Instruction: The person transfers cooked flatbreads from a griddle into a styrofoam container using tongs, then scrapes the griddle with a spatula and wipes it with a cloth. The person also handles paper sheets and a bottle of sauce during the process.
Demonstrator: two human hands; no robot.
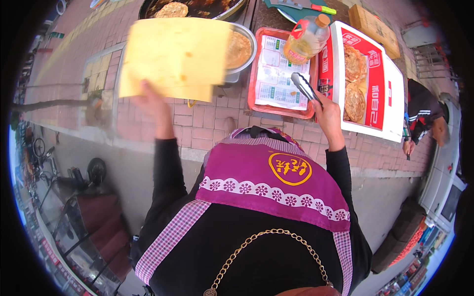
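My left hand [152, 109] grips a sheaf of yellow paper [174, 55], blurred by motion, in front of the cooking pans. The paper hides part of a round metal pan [254, 46] with a flatbread [238, 50] in it. In my right hand [330, 118] are metal tongs [304, 86], their tips over a red tray [252, 85] lined with a printed sheet [268, 94]. Nothing shows between the tong tips. On the tray's far right stands a plastic bottle [309, 42] of yellowish liquid. Several flatbreads [354, 101] lie in the white and red box [392, 114] beside my right hand.
A large dark pan [226, 11] with another flatbread [172, 10] stands at the top. A scraper [296, 3] lies near a wooden box [374, 31]. At the right a person [426, 111] bends forward. A parked tricycle [96, 229] is at lower left.
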